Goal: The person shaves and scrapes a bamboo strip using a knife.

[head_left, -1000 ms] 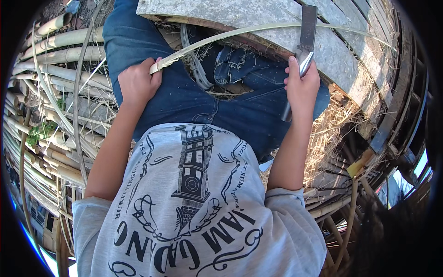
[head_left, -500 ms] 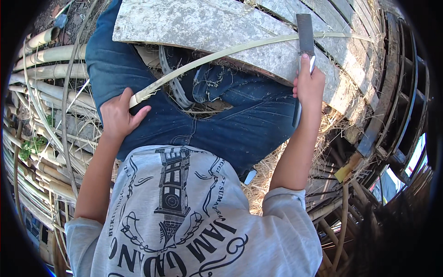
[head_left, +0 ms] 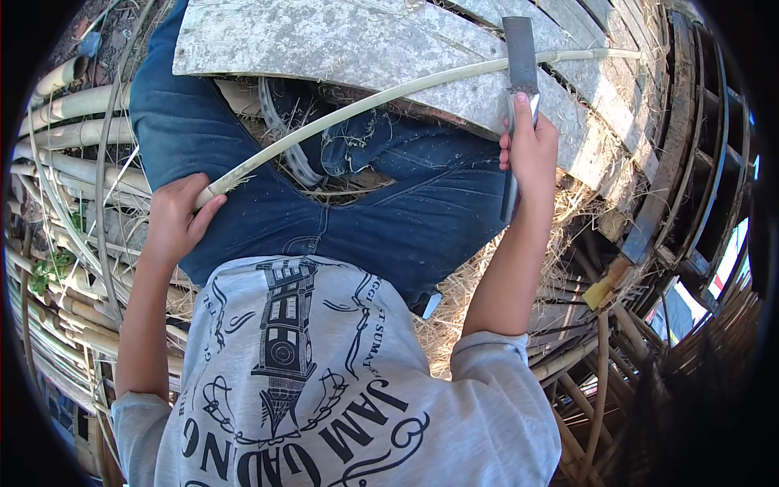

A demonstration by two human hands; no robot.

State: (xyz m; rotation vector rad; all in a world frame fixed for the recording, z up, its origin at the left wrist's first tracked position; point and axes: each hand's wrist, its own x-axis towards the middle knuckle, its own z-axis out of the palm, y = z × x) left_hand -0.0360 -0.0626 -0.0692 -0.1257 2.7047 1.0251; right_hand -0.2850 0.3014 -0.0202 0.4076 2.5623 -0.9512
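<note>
A long pale bamboo strip arcs from my left thigh up over the weathered plank table. My left hand grips its near end, which has frayed fibres. My right hand is closed round the handle of a broad, dark-bladed knife, its thumb stretched along the handle toward the blade. The blade points away from me and crosses the strip near the table's right part. The strip's far end rests among shavings at the far right.
Bamboo poles and thin strips lie stacked on the left. Straw-like shavings cover the ground on the right. A dark slatted wooden frame stands at the far right, near a yellow piece.
The whole view has shifted a little. My left hand has drawn slightly left with the strip's end, its thumb now closer to the strip. The knife still lies across the strip.
</note>
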